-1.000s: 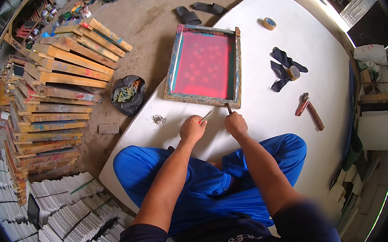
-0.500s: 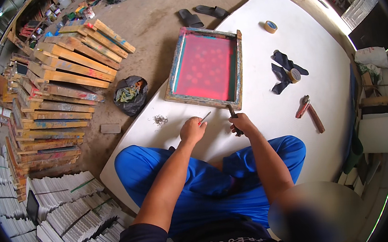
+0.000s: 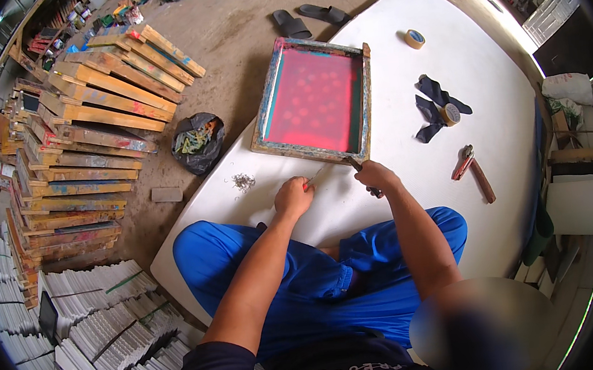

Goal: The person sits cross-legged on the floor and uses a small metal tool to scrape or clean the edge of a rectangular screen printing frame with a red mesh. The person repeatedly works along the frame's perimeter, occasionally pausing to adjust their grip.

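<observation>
The right hand [image 3: 375,176] clenches a dark-handled tool at the screen-printing frame's [image 3: 318,153] 6 o'clock rail; the left hand [image 3: 293,197] pinches a thin sliver; pry level against the wood

Wooden screen frame [image 3: 313,100] – pink mesh, flat on white board, near edge toward hands.

Beyond our hands we see a tape roll [image 3: 414,38], dark sandals [image 3: 309,18], a rubbish bag [image 3: 197,143] and stacked wooden frames [image 3: 91,126] leftward.
</observation>
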`<state>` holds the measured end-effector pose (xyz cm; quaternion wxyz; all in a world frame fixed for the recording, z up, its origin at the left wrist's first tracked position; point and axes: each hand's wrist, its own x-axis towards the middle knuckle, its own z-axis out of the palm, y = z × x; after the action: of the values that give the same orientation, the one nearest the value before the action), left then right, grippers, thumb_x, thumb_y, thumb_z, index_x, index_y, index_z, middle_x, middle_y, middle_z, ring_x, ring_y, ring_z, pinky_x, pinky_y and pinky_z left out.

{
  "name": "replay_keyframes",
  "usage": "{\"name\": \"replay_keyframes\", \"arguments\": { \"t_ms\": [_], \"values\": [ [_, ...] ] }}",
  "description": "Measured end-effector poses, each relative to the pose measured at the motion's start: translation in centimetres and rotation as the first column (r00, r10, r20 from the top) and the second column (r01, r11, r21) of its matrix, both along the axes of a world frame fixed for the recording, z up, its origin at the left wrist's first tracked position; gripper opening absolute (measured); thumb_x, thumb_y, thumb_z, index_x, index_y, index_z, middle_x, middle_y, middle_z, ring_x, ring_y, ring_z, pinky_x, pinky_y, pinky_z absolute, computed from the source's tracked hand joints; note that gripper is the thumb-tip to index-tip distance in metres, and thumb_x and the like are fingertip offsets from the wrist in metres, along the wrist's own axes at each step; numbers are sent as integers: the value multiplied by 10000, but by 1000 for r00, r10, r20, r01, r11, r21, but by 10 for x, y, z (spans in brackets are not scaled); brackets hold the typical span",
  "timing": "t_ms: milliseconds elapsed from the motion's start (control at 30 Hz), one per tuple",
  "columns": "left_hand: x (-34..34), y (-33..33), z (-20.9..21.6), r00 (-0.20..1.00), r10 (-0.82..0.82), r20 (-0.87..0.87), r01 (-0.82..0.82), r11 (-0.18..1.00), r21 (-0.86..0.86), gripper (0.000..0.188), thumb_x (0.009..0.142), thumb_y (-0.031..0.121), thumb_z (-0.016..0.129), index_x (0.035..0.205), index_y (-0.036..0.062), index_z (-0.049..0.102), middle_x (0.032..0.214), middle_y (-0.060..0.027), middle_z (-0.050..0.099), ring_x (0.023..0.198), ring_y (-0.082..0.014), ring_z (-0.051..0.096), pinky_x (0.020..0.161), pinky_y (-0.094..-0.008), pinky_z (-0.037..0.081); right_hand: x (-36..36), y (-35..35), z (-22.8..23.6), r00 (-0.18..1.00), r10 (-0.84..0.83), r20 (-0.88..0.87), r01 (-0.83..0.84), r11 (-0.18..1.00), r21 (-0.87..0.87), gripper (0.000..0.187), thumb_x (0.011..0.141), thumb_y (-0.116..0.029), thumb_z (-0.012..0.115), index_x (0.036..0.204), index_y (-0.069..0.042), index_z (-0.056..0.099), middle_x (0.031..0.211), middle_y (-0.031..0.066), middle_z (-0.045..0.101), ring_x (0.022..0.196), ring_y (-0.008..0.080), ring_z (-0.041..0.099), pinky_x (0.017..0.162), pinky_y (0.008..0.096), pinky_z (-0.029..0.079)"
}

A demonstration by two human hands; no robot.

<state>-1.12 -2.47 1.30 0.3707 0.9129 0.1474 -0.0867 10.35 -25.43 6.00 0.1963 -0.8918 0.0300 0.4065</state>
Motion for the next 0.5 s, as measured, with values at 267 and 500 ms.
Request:
{"name": "replay_keyframes", "arguments": {
  "t_ms": [267, 500],
  "values": [
    [3, 0, -5, 999, -27, 18, 27, 1000, 15, 321, 885, 361, 718, 1025, 72, 741, 1060, -140, 727, 979, -345, 700, 843, -466, 558, 25, 10, 33, 943, 332, 1, -324, 923, -209, 263, 836, -128, 503, 938, 53, 665, 731, 150, 679, 551, 248, 652, 501, 425, 562],
    [5, -1, -7, 999, -16, 48, 14, 999, 44, 293, 883, 335, 736, 1007, 70, 747, 1040, -128, 713, 970, -339, 696, 834, -455, 561, 19, 11, 40, 980, 153, -127, -166, 982, -94, 319, 863, -117, 489, 1053, 85, 646, 768, 185, 705, 571, 261, 687, 537, 425, 577]
  ]
}}
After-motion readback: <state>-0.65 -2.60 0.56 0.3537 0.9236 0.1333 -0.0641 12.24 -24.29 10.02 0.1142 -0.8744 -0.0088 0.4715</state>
